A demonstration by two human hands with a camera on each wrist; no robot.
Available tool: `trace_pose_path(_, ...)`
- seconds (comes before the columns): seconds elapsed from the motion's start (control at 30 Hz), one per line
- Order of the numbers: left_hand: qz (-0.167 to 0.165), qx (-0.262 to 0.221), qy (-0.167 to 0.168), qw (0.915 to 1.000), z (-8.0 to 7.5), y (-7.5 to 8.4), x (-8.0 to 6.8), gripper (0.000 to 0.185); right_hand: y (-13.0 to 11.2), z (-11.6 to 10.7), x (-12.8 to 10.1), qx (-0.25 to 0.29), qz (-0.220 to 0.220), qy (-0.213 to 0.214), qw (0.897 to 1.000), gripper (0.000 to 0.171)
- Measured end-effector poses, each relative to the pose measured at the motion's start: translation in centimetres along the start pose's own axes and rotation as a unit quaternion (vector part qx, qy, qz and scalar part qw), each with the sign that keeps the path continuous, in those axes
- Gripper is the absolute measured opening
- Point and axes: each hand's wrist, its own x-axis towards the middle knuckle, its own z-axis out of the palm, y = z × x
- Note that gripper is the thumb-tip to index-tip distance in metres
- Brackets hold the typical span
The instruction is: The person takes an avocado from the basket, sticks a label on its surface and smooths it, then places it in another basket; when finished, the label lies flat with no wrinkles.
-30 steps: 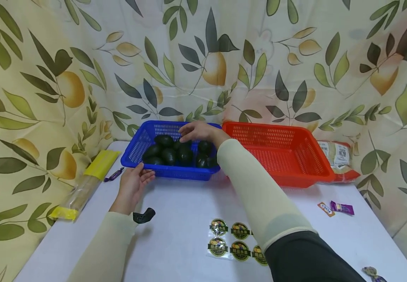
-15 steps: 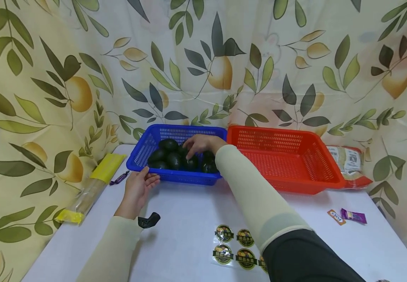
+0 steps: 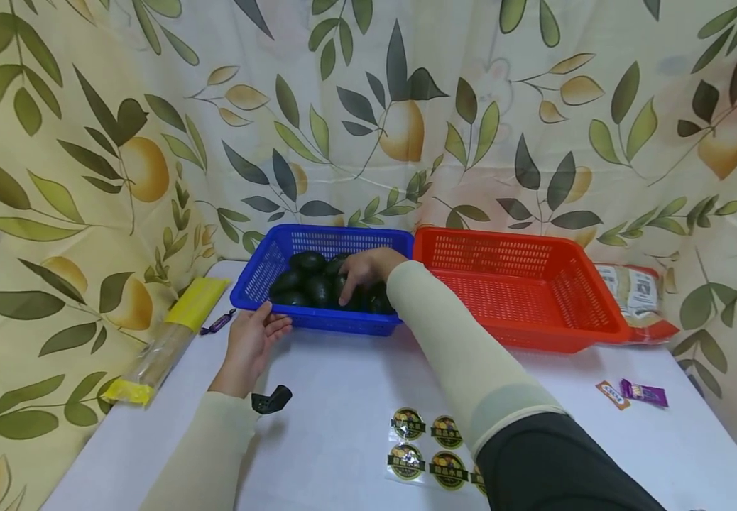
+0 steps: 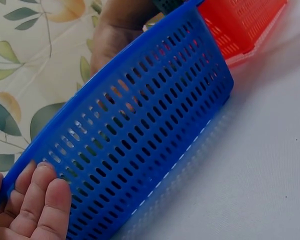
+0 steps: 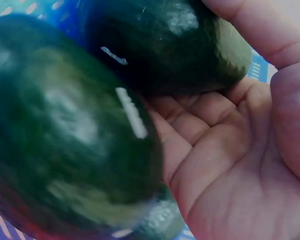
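Several dark green avocados [image 3: 287,282] lie in the blue basket [image 3: 336,321] at the back of the table. My right hand [image 3: 368,268] reaches down into it, knuckles up. In the right wrist view, thumb and fingers curl around one avocado [image 5: 175,45], while a larger-looking avocado [image 5: 65,125] sits beside the palm. My left hand [image 3: 252,348] holds the basket's front left rim. The left wrist view has its thumb over the rim and its fingers [image 4: 52,205] bent against the slotted outer wall.
A red basket [image 3: 515,301] stands to the right, beside a food packet [image 3: 637,298]. Round stickers on a clear sheet [image 3: 426,447] lie in front, partly behind the right sleeve. Small wrapped sweets [image 3: 643,392] lie at right, and a long yellow-ended packet [image 3: 167,341] at left.
My right hand has lowered from above the avocados into the basket and closed around one. My left hand stays on the rim. The head view has shifted slightly.
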Motion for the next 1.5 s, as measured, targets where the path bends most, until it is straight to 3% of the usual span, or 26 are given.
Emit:
trace_pose_path(0.13,-0.001,0.003,-0.007,1.0000,0.2,0.1,-0.4,0.034,0.1,-0.2,-1.5,-0.005,-0.025,0.029,0.999,0.096)
trace_pose_path(0.33,0.005,0.019,-0.018,0.9996,-0.1,0.8,-1.0,0.044,0.0,-0.5,-3.9,0.003,-0.117,0.080,0.990,0.064)
trace_pose_path(0.57,-0.009,0.005,-0.030,0.9995,-0.7,1.6,-1.4,0.039,0.0,0.6,-8.5,0.060,-0.164,0.153,0.973,0.059)
trace_pose_path(0.77,-0.020,0.001,-0.041,0.9990,-0.8,1.8,-1.7,0.024,1.7,2.1,-13.2,0.086,-0.170,0.220,0.957,0.058)
trace_pose_path(1.03,-0.029,-0.014,-0.041,0.9986,-0.5,1.8,-2.0,0.021,4.6,5.4,-17.6,0.121,-0.177,0.263,0.941,0.061)
trace_pose_path(1.3,-0.038,-0.015,-0.047,0.9981,-0.4,1.8,-2.5,0.020,7.3,10.3,-20.4,0.099,-0.187,0.292,0.933,0.060)
trace_pose_path(1.5,-0.049,-0.016,-0.042,0.9978,-0.2,1.3,-2.7,0.023,10.5,14.0,-21.2,0.112,-0.142,0.300,0.936,0.060)
